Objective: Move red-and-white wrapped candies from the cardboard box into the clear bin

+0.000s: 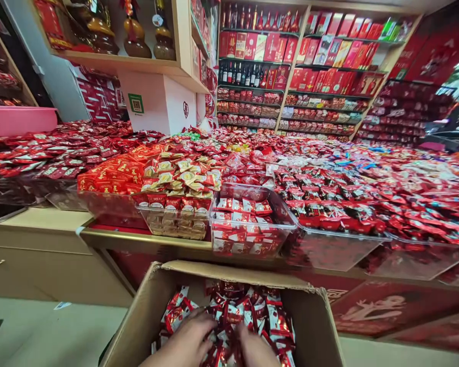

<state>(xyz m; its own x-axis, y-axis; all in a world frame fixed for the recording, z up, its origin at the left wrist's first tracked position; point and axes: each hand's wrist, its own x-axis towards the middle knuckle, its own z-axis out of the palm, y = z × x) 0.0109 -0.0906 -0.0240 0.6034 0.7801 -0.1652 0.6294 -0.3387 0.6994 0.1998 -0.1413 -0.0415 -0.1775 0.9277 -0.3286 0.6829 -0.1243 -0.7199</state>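
Note:
An open cardboard box (pixel 149 306) sits at the bottom of the head view, filled with small red-and-white wrapped candies (pixel 252 311). My left hand (pixel 191 336) is pressed down into the candies, its fingers curled among the wrappers. Just to its right, my right hand (pixel 254 349) digs into the same pile. Whether the fingers have closed on any candies is hidden by the wrappers. Directly beyond the box, a clear plastic bin (pixel 286 224) on the counter is partly filled with the same red-and-white candies.
The counter edge (pixel 137 237) carries more clear bins heaped with red and gold candies (pixel 179 178). Red packets cover the display (pixel 367 188) to the right. Shelves of red boxes and bottles (pixel 290 46) line the back wall. Pale floor (pixel 61 331) lies left.

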